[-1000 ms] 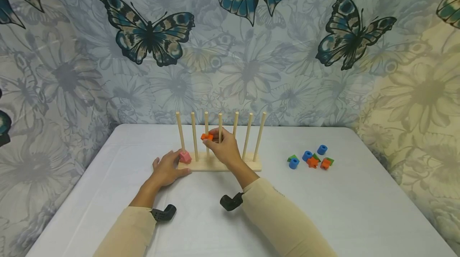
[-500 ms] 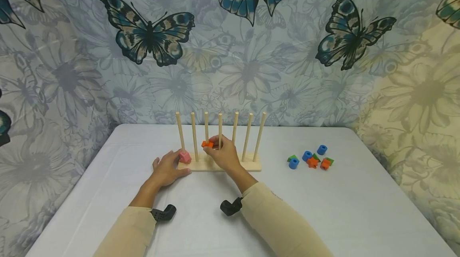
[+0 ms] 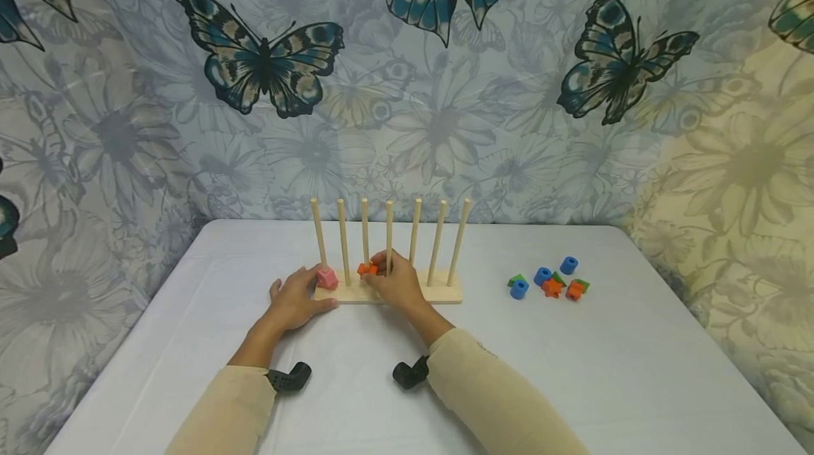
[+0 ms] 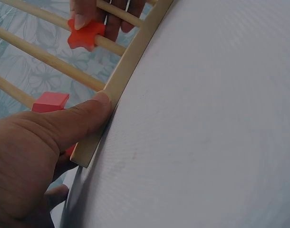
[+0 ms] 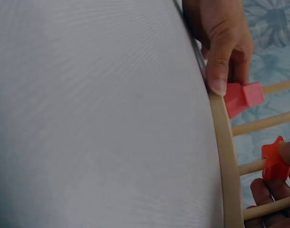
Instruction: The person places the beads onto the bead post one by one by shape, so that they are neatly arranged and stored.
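A wooden peg stand (image 3: 439,294) with a row of upright pegs sits on the table. My left hand (image 3: 297,299) grips its left end, thumb pressed along the front edge of the base. Beside those fingers, pink blocks (image 5: 237,97) lie at the foot of the leftmost peg. Between thumb and fingers, my right hand (image 3: 397,282) pinches an orange star bead (image 4: 85,35). The star is threaded on the third peg from the left, a short way above the base. The fingers of that hand reach around behind the neighbouring peg.
To the right of the stand lies a loose group of beads: blue cylinders (image 3: 519,290), orange stars (image 3: 552,288) and green pieces (image 3: 584,285) partly hidden under others. A white cloth covers the table (image 3: 636,370). Behind it hangs a butterfly-patterned backdrop (image 3: 439,130).
My right hand has slid the orange star down the third peg, from partway up to close over the base. The left hand has stayed put on the stand's end.
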A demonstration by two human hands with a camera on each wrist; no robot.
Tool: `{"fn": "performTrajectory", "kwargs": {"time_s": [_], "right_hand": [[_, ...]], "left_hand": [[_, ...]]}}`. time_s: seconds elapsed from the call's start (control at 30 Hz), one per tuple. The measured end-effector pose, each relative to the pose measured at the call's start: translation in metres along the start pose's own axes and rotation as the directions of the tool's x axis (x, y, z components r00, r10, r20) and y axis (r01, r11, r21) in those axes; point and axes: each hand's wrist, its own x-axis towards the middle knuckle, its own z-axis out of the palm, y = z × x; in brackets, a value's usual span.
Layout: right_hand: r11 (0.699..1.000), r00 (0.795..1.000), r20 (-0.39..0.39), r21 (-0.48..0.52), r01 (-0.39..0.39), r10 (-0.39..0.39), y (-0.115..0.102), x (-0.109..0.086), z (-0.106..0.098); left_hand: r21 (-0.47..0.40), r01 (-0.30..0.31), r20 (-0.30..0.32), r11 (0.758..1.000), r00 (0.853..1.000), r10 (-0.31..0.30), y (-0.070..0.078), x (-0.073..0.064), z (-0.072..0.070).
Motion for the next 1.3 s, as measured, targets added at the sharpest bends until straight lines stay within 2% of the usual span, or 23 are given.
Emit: {"fn": "performTrajectory", "kwargs": {"time_s": [0.17, 0.4, 0.57, 0.87, 1.0, 1.13, 1.3], "right_hand": [[0.998, 0.999, 0.009, -0.038, 0.054, -0.053, 0.007, -0.001, 0.000], [0.999, 0.999, 0.015, -0.011, -0.030, 0.031, 0.006, -0.005, -0.002], [0.999, 1.000, 0.006, -0.032, -0.015, 0.016, 0.000, -0.012, -0.009], [0.991, 0.994, 0.007, -0.084, 0.108, -0.107, -0.015, -0.025, -0.029], [0.983, 0.985, -0.018, -0.057, 0.173, -0.174, -0.027, -0.035, -0.042], [0.969, 0.968, -0.039, -0.016, 0.246, -0.247, -0.040, -0.045, -0.057], [0.937, 0.935, -0.064, -0.007, 0.349, -0.348, -0.054, -0.055, -0.077]], "left_hand": [[0.006, -0.001, -0.001, 1.000, 1.000, 0.001, 0.000, 0.000, 0.000], [0.008, -0.004, -0.001, 1.000, 1.000, 0.004, 0.000, 0.001, 0.001], [0.011, 0.001, -0.003, 1.000, 1.000, -0.001, 0.000, 0.001, 0.002], [0.004, 0.021, 0.001, 1.000, 1.000, -0.021, 0.000, 0.001, 0.001], [0.008, 0.028, 0.005, 1.000, 1.000, -0.028, 0.000, 0.001, 0.001], [0.013, 0.032, 0.007, 0.999, 0.999, -0.032, 0.001, 0.001, 0.001], [0.013, 0.027, 0.005, 1.000, 1.000, -0.027, 0.001, 0.002, 0.001]]}}
